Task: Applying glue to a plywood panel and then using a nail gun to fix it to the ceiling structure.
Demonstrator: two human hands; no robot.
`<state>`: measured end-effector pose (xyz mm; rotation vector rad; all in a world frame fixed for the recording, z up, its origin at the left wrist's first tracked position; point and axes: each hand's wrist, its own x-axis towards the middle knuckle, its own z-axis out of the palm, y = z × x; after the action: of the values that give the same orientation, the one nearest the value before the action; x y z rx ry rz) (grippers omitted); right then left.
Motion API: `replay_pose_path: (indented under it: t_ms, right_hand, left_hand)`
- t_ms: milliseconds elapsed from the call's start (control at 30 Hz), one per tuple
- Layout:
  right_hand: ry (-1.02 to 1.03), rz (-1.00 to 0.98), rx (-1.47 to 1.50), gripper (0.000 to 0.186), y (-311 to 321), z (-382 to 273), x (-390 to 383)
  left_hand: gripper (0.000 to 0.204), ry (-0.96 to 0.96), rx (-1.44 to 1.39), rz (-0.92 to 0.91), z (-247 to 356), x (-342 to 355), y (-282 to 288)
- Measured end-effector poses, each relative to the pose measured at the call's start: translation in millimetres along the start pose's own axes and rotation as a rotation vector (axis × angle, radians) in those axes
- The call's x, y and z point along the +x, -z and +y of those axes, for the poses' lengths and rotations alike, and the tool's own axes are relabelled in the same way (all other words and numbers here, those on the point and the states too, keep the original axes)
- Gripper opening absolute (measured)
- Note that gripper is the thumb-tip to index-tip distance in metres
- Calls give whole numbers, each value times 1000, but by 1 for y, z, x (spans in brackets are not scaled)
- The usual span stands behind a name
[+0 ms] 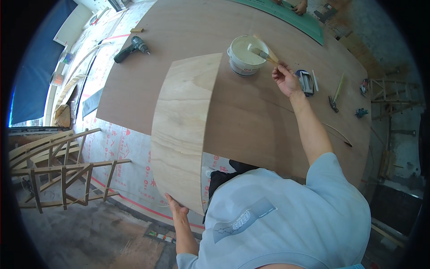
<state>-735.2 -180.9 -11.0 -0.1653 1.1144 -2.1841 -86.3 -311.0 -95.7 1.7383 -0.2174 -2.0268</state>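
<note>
My right hand (286,80) pinches the handle of a paintbrush (262,54), whose bristles are over the open mouth of a white bucket (244,69). Inside the bucket is a pale, whitish liquid (243,50). A pale wooden stick (260,41) slants at the bucket's far right rim. At the lower left, my left hand (177,208) grips the near end of a long plywood sheet (183,121), its fingers partly hidden beneath. The sheet looks slightly bent, and its far end reaches over the brown board.
The brown board (264,121) bears a cordless drill (132,49), a hammer (335,98), a blue-and-grey tool (305,83) and a thin curved strip (338,133). Wooden frames (65,179) stand at left. Another person's hands (300,6) are at a green panel (286,18).
</note>
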Motion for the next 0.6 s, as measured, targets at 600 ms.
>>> replay_pose_path:
  t_ms: [600]
  right_hand:
    - [-95,349,485,33,-3,32,18]
  left_hand:
    - [73,263,-70,-40,-35,18,-21]
